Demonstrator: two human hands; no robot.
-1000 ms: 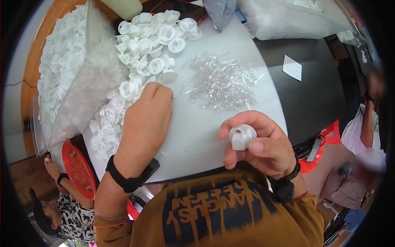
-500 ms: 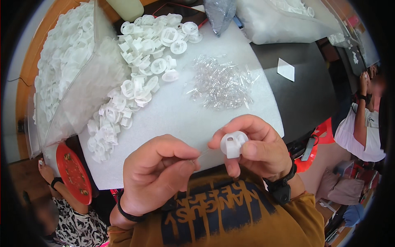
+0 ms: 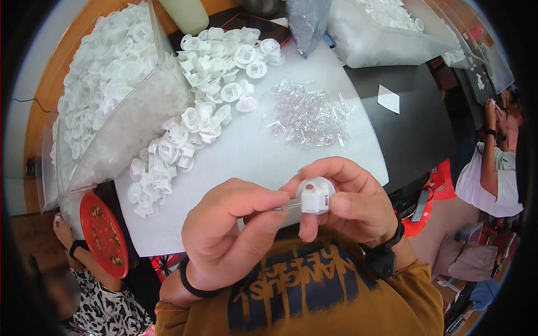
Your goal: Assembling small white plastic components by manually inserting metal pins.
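Note:
My left hand [image 3: 232,227] pinches a thin clear pin-like piece [image 3: 293,206] between thumb and forefinger. Its tip meets the side of a small white plastic holder [image 3: 315,197], which has a round flange and a boxy middle with an opening. Thumb and fingers of my right hand [image 3: 358,201] grip this holder, its boxy side facing up. I cannot tell how far the clear piece reaches inside. Beyond my hands lies a heap of similar clear pieces [image 3: 311,115]. To its left spreads a long pile of white holders [image 3: 204,89].
A white foam sheet [image 3: 246,145] covers part of the dark table [image 3: 414,137]. At left stands a clear bin [image 3: 134,109] full of white parts, with a red tray [image 3: 105,235] below it. Another bin [image 3: 381,45] is at the back right. Other people sit at both sides.
My left hand has moved right, bringing the clear piece against the white holder. The holder has turned slightly in my right hand. The whole view has shifted a little.

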